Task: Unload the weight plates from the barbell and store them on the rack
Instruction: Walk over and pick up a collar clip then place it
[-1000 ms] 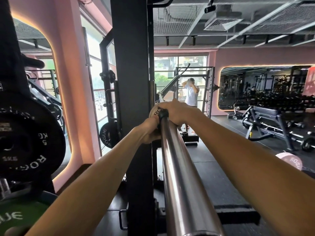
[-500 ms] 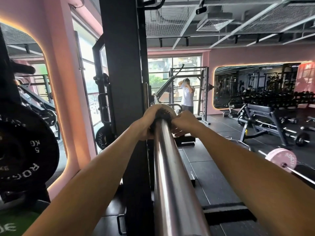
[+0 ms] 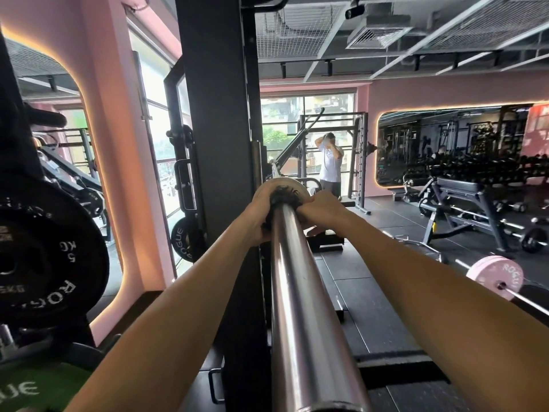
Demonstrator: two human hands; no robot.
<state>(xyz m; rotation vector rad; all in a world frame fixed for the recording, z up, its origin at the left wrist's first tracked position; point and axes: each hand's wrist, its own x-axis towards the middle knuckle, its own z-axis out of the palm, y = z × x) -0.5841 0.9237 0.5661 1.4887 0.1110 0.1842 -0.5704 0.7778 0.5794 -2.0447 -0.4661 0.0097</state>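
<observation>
Both arms reach down the barbell sleeve (image 3: 300, 292) to a small pale weight plate (image 3: 292, 185) seated against a dark collar at its far end, beside the black rack upright (image 3: 219, 144); the left hand (image 3: 257, 217) cups the plate's left edge and the right hand (image 3: 322, 208) its right edge, fingers curled and pressed onto the rim, though their tips are hidden; gripping opposite sides probably keeps the plate square so it slides along the sleeve without binding. Stored plates, among them a black 5 kg plate (image 3: 50, 257), hang on rack pegs at the left, likely its destination
</observation>
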